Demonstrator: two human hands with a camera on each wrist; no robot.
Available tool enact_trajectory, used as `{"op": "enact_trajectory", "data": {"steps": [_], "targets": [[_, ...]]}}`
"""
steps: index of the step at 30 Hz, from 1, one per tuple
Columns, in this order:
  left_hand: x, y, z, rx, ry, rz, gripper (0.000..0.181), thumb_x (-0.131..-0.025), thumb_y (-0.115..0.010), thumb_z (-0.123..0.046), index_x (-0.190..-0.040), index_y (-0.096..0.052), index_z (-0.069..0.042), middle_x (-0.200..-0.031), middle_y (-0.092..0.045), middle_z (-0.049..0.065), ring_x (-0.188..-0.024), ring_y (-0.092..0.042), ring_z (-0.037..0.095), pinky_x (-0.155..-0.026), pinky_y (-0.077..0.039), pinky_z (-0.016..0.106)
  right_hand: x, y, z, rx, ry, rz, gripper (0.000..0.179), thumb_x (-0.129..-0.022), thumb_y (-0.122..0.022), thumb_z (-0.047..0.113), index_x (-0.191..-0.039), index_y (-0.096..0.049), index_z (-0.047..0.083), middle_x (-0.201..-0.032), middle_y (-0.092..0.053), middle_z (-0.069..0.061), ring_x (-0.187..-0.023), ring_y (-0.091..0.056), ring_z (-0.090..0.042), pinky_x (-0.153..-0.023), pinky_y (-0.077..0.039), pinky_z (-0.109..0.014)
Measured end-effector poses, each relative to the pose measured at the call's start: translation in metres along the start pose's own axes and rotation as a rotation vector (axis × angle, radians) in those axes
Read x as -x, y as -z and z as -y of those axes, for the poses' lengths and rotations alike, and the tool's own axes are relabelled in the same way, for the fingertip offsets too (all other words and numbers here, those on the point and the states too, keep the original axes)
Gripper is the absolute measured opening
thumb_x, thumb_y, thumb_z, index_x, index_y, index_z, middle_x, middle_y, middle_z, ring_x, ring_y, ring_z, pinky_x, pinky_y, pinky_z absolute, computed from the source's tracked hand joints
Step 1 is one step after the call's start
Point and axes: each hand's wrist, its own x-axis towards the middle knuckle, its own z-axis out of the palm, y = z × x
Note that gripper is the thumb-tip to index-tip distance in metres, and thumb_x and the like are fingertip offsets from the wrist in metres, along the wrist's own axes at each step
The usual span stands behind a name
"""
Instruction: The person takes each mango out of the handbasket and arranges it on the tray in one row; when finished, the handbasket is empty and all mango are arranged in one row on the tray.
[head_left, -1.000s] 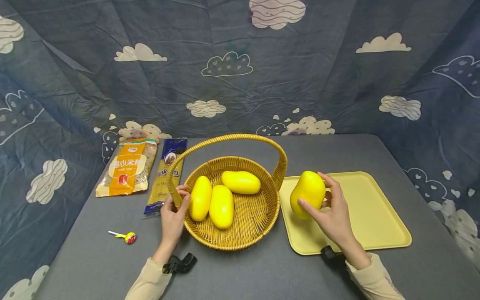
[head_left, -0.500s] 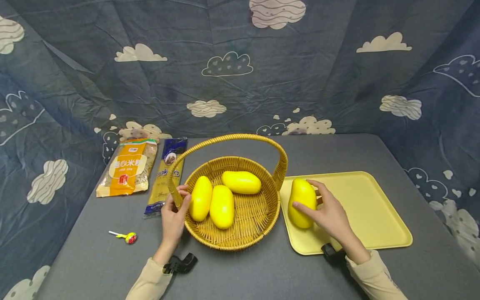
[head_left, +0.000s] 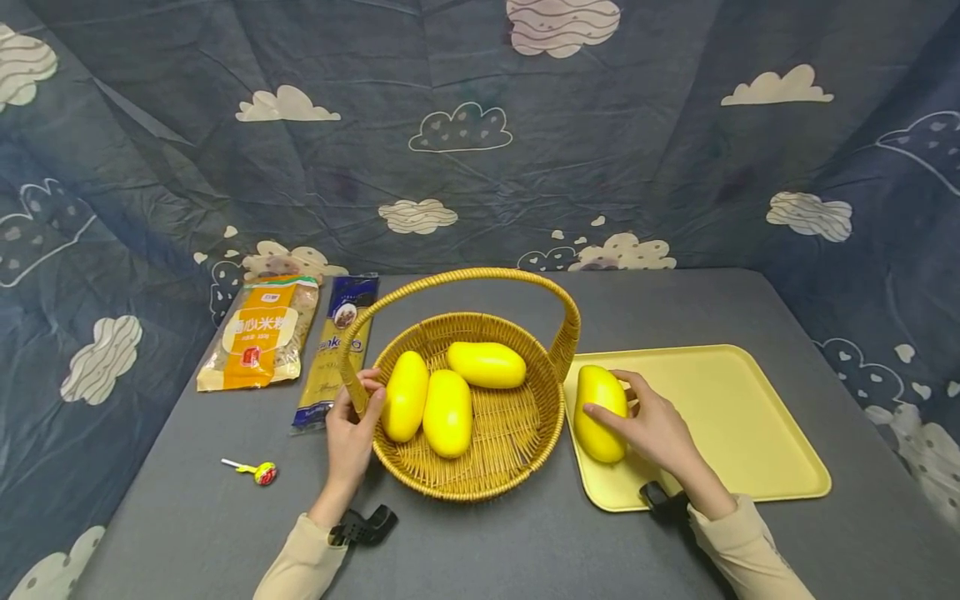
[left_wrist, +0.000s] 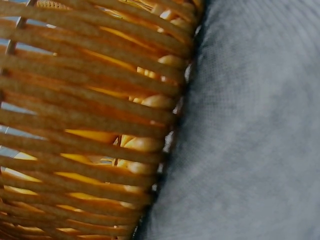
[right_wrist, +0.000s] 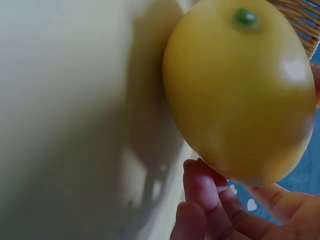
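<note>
My right hand (head_left: 660,429) holds a yellow mango (head_left: 600,415) between thumb and fingers, low at the left end of the pale yellow tray (head_left: 738,433). In the right wrist view this mango (right_wrist: 240,95) shows a green stem spot, and its shadow falls on the tray close beside it. My left hand (head_left: 349,446) grips the wicker basket (head_left: 468,495) at its left rim, by the foot of the handle. Three more mangoes (head_left: 448,414) lie inside the basket. The left wrist view is mostly filled by the basket's woven side (left_wrist: 85,110).
Left of the basket lie a blue and yellow pasta packet (head_left: 333,354) and an orange-labelled bag of rice noodles (head_left: 258,333). A wrapped lollipop (head_left: 265,473) lies at the front left of the grey table (head_left: 480,550). The basket's arched handle (head_left: 465,273) rises over it.
My right hand has lowered the mango toward the tray's left end and tilted it. The left hand keeps its grip on the basket, which has not moved.
</note>
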Motion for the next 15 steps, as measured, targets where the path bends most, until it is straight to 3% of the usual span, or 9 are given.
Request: {"op": "enact_trajectory", "data": {"steps": [15], "targets": [[-0.0003,-0.0011,-0.0017,0.021,0.004,0.005,0.012,-0.090,-0.057,0.009,-0.100,-0.054,0.014,-0.121,-0.051,0.030,-0.116,-0.048,0.022,-0.095,-0.038,0.024,-0.0045,-0.0017,-0.0028,0.021,0.018,0.081,0.073,-0.088,-0.057,0.056,-0.133,-0.048,-0.001,-0.113,-0.061,-0.022,-0.095,-0.057,-0.033,-0.073,-0.046,-0.041]]}}
